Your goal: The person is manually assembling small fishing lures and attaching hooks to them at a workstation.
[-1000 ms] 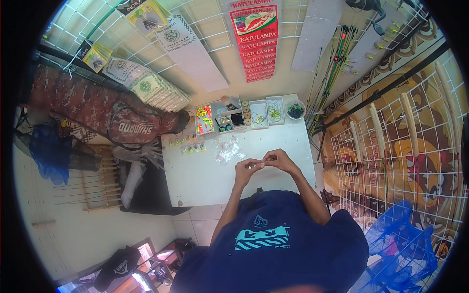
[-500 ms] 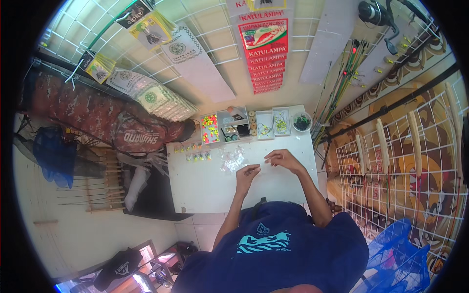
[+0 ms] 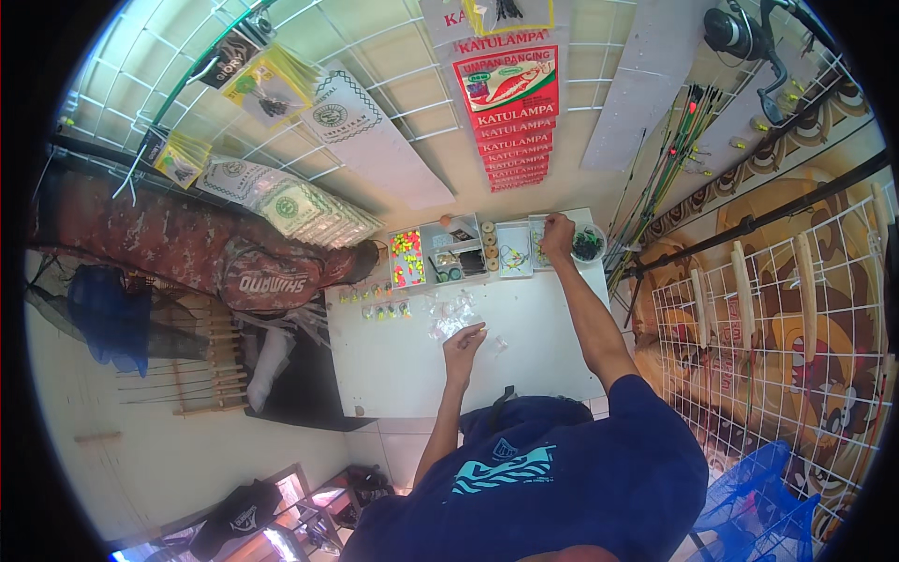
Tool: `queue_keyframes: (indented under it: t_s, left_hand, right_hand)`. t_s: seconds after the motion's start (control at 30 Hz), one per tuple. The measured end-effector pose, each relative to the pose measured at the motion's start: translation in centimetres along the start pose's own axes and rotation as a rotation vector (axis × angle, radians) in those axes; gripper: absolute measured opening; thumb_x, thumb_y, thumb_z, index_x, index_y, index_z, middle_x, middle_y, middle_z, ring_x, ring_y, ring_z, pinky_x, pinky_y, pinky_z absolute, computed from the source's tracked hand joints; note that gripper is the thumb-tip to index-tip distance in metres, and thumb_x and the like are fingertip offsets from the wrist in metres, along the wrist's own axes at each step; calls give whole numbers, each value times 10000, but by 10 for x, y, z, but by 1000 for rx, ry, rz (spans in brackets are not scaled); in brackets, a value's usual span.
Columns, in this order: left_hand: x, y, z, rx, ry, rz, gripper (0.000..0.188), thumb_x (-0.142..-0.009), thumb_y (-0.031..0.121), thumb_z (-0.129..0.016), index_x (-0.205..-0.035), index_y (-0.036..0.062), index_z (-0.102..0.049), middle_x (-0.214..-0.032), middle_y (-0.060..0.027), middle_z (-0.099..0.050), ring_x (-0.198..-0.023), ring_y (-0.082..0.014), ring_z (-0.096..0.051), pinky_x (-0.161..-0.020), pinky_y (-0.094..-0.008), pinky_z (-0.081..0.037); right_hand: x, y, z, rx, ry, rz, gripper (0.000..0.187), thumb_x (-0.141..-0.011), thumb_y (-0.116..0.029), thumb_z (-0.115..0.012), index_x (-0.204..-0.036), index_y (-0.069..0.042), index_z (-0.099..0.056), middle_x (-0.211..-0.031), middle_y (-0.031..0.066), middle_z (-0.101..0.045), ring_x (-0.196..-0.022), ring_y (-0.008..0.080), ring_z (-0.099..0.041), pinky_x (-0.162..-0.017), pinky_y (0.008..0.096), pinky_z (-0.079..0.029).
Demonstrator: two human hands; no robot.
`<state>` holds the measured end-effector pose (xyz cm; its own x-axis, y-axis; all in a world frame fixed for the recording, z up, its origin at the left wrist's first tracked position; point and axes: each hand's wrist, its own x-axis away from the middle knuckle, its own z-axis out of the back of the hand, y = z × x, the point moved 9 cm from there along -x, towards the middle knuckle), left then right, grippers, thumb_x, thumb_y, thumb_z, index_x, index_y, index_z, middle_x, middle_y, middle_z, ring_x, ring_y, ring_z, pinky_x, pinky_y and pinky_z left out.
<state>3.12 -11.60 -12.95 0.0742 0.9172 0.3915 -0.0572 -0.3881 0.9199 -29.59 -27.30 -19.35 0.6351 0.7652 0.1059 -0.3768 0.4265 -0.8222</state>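
Note:
My left hand (image 3: 462, 350) is over the white table (image 3: 403, 375), thumb and fingers pinched around a tiny yellowish piece (image 3: 482, 330) too small to name. A small clear plastic packet (image 3: 500, 346) lies just to its right. Beyond that hand is a loose pile of clear plastic packets (image 3: 450, 314). My right hand (image 3: 559, 231) reaches to the table's back right, fingers curled down at a white tray (image 3: 536, 267) of small yellow-green pieces. It covers part of that tray, and whatever its fingertips hold is hidden.
Along the back stand a compartment box (image 3: 456, 277) with bright beads at its left, several spools (image 3: 490, 251), another white tray (image 3: 514, 273) and a round tub (image 3: 587, 244) of dark green pieces. Small filled packets (image 3: 386, 310) lie at the left. Rods (image 3: 670, 159) lean behind the right corner.
My right hand has moved from beside the left hand to the tray at the back right. The left hand stays pinched near the middle, a little lower. A clear packet shows beside it.

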Motion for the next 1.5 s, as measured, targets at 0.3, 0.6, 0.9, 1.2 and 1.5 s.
queue_keyframes:
  t_s: [0.3, 0.6, 0.9, 1.2, 1.5]
  left_hand:
    - [3, -5, 6, 50, 14, 33, 228, -852, 75, -710, -1067, 4, -687, -887, -15, -653, -793, -69, -569, -749, -213, -450]
    - [4, 0, 3, 5, 7, 1, 215, -847, 100, -713, -1044, 14, -698, -906, -25, -674, -785, -69, -562, -746, -224, -447]
    - [11, -1, 5, 72, 5, -22, 204, -854, 113, -712, -1037, 23, -698, -938, -13, -676, -821, -72, -568, -764, -229, -445]
    - [14, 27, -4, 105, -14, -73, 213, -838, 94, -726, -1032, 15, -685, -937, -26, -662, -873, -85, -582, -813, -230, -454]
    - [17, 108, -19, 229, -16, -285, 169, -833, 56, -727, -989, 12, -680, -867, -12, -649, -785, -58, -562, -702, -206, -449]
  right_hand:
    - [12, -25, -13, 276, -32, 197, 99, -782, -23, -616, -814, 38, -687, -826, 256, -663, -786, 394, -671, -708, 447, -540]
    - [4, -18, -10, 364, 13, 201, 158, -834, 9, -493, -879, 55, -637, -907, 278, -649, -849, 432, -657, -717, 489, -546]
    - [13, -27, 7, 362, 21, 175, 149, -843, -5, -512, -897, 19, -649, -870, 254, -663, -859, 417, -661, -746, 501, -535]
    - [67, -77, 64, -42, 6, 383, 103, -828, -84, -664, -923, -84, -703, -889, 103, -717, -800, 251, -699, -673, 373, -527]
    - [195, -143, 95, -514, -422, 184, 117, -842, -109, -700, -915, -17, -696, -837, 29, -691, -701, 63, -590, -523, 220, -445]
